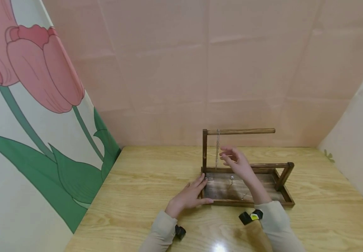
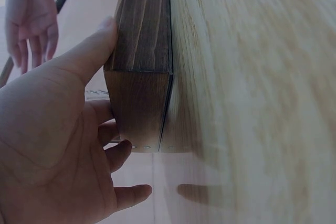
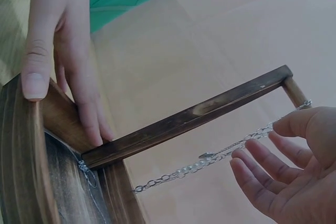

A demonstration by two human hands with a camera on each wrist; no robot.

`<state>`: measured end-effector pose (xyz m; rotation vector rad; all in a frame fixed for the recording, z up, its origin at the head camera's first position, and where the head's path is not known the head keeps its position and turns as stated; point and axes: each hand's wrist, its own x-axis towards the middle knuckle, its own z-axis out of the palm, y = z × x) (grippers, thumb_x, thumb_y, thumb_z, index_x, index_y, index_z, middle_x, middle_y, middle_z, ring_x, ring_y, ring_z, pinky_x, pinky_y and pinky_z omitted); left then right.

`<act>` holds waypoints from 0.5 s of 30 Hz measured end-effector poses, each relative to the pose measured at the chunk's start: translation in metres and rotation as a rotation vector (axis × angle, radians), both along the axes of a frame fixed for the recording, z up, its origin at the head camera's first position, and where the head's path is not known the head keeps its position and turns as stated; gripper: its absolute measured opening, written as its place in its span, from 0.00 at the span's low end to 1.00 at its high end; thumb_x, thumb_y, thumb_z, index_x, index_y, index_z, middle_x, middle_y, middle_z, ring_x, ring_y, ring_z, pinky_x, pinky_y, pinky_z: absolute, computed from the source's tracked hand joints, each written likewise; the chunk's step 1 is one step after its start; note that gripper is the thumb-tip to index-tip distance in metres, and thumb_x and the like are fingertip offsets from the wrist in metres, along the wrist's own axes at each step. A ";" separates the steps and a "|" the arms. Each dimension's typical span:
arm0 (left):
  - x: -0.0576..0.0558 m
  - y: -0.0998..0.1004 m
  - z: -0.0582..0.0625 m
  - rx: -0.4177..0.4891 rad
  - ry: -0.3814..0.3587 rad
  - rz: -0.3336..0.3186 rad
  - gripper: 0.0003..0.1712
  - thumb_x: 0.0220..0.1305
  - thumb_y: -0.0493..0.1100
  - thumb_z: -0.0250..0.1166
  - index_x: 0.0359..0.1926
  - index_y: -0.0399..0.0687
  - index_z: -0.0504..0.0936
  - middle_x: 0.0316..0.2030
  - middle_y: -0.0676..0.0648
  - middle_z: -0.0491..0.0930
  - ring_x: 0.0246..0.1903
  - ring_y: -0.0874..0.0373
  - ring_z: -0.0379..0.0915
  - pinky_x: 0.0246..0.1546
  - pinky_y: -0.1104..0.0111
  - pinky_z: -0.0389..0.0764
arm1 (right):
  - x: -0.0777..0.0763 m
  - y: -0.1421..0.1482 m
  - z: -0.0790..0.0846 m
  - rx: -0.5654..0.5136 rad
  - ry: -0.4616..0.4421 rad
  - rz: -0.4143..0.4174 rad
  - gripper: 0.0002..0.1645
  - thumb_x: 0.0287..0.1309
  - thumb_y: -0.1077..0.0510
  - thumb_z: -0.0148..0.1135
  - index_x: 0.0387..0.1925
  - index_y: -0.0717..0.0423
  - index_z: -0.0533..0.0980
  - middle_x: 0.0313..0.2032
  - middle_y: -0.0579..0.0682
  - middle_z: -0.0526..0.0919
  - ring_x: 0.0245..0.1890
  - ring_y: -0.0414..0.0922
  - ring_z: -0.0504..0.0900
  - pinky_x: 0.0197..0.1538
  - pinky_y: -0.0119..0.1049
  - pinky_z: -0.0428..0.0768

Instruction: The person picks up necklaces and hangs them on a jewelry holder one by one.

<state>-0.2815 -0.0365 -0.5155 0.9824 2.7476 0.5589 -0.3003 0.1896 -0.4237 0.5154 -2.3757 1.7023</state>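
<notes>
A dark wooden jewelry stand (image 1: 276, 203) has a shallow tray base, a tall arm and a lower bar. My left hand (image 1: 189, 196) holds its left front corner, thumb along the front wall and fingers at the left end. A silver chain necklace (image 1: 217, 148) hangs from the tall arm, near the upright. Just right of it is my right hand (image 1: 236, 162), its fingers loosely bent. In the right wrist view, the thumb and fingertips of the right hand (image 3: 294, 166) overlap or lie close beside the chain (image 3: 194, 167), with nothing pinched between them.
Fine jewelry pieces, one with a round pendant (image 1: 232, 177), lie in the tray. A lower bar (image 1: 271, 165) runs along the tray's back on a slanted post (image 1: 284, 176). The stand sits on a wood-grain table (image 1: 143, 182) before a pink backdrop (image 1: 168, 87).
</notes>
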 end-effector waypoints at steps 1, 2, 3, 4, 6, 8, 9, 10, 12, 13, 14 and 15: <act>0.000 0.000 0.000 0.001 -0.001 0.000 0.51 0.58 0.75 0.45 0.73 0.53 0.44 0.73 0.51 0.32 0.71 0.55 0.36 0.68 0.48 0.48 | 0.000 0.000 -0.001 0.003 -0.001 0.002 0.22 0.67 0.59 0.50 0.58 0.67 0.66 0.48 0.68 0.75 0.44 0.46 0.79 0.47 0.50 0.80; 0.000 0.000 0.000 0.001 0.000 -0.001 0.51 0.58 0.75 0.45 0.73 0.53 0.44 0.73 0.51 0.32 0.71 0.55 0.36 0.68 0.48 0.48 | 0.000 0.001 -0.003 0.002 -0.004 0.005 0.22 0.67 0.59 0.50 0.58 0.67 0.66 0.48 0.68 0.75 0.44 0.48 0.79 0.47 0.51 0.79; 0.000 0.000 0.000 0.002 0.000 -0.001 0.51 0.58 0.75 0.44 0.73 0.53 0.44 0.73 0.51 0.32 0.71 0.55 0.36 0.68 0.48 0.48 | 0.000 0.001 -0.004 0.002 -0.007 0.007 0.22 0.67 0.60 0.50 0.58 0.67 0.66 0.48 0.69 0.75 0.45 0.50 0.79 0.47 0.51 0.79; 0.000 0.000 0.000 0.004 0.000 -0.002 0.51 0.58 0.75 0.44 0.73 0.52 0.45 0.73 0.51 0.32 0.71 0.55 0.36 0.68 0.48 0.48 | 0.000 0.001 -0.005 0.004 -0.007 0.010 0.22 0.67 0.60 0.50 0.58 0.67 0.66 0.48 0.69 0.75 0.45 0.52 0.79 0.47 0.51 0.79; 0.000 0.000 -0.001 0.007 -0.002 -0.002 0.51 0.58 0.75 0.44 0.73 0.52 0.45 0.73 0.51 0.32 0.71 0.56 0.36 0.68 0.48 0.48 | 0.000 0.002 -0.007 0.007 -0.015 0.014 0.22 0.67 0.60 0.49 0.58 0.67 0.66 0.49 0.69 0.74 0.47 0.59 0.77 0.47 0.46 0.81; 0.000 0.000 -0.001 0.010 -0.001 -0.002 0.51 0.58 0.75 0.44 0.73 0.52 0.45 0.73 0.51 0.32 0.71 0.56 0.36 0.68 0.48 0.47 | 0.006 -0.001 0.000 0.023 -0.014 0.015 0.21 0.67 0.61 0.48 0.58 0.67 0.66 0.48 0.69 0.74 0.47 0.56 0.78 0.45 0.38 0.81; 0.000 0.000 -0.001 0.011 0.000 -0.002 0.51 0.58 0.75 0.44 0.73 0.52 0.45 0.73 0.52 0.32 0.71 0.56 0.36 0.68 0.48 0.47 | 0.009 -0.002 0.003 0.032 -0.008 0.017 0.21 0.67 0.61 0.48 0.58 0.68 0.66 0.48 0.68 0.74 0.46 0.55 0.78 0.44 0.35 0.81; -0.001 0.000 -0.002 0.013 0.001 0.000 0.51 0.58 0.75 0.44 0.73 0.52 0.45 0.73 0.51 0.32 0.71 0.55 0.36 0.68 0.48 0.48 | 0.012 -0.003 0.007 0.040 -0.005 0.015 0.20 0.67 0.62 0.48 0.57 0.68 0.66 0.48 0.69 0.75 0.45 0.54 0.78 0.43 0.31 0.81; -0.001 0.000 -0.002 0.013 0.001 0.001 0.51 0.58 0.75 0.44 0.73 0.53 0.44 0.73 0.51 0.32 0.71 0.55 0.36 0.68 0.48 0.47 | 0.016 -0.004 0.011 0.046 -0.004 0.012 0.19 0.67 0.64 0.48 0.56 0.69 0.67 0.47 0.68 0.75 0.45 0.54 0.78 0.41 0.28 0.80; -0.001 0.000 -0.002 0.013 0.002 0.001 0.51 0.58 0.75 0.44 0.73 0.53 0.44 0.73 0.51 0.32 0.71 0.55 0.36 0.68 0.48 0.47 | 0.017 -0.004 0.011 0.051 0.002 0.010 0.18 0.66 0.64 0.48 0.56 0.69 0.67 0.46 0.68 0.76 0.44 0.53 0.79 0.40 0.28 0.80; -0.001 0.000 -0.002 0.014 -0.001 0.002 0.51 0.58 0.75 0.44 0.73 0.53 0.45 0.73 0.51 0.32 0.71 0.55 0.36 0.68 0.48 0.47 | 0.015 -0.003 0.007 0.050 0.006 0.010 0.18 0.66 0.63 0.48 0.55 0.68 0.68 0.46 0.67 0.76 0.45 0.55 0.78 0.40 0.27 0.80; -0.001 0.000 -0.002 0.015 -0.004 0.003 0.51 0.58 0.75 0.44 0.73 0.53 0.45 0.73 0.51 0.32 0.71 0.55 0.36 0.68 0.48 0.47 | 0.011 -0.002 0.002 0.046 0.002 0.006 0.18 0.66 0.63 0.49 0.55 0.67 0.68 0.47 0.67 0.76 0.45 0.58 0.78 0.40 0.27 0.80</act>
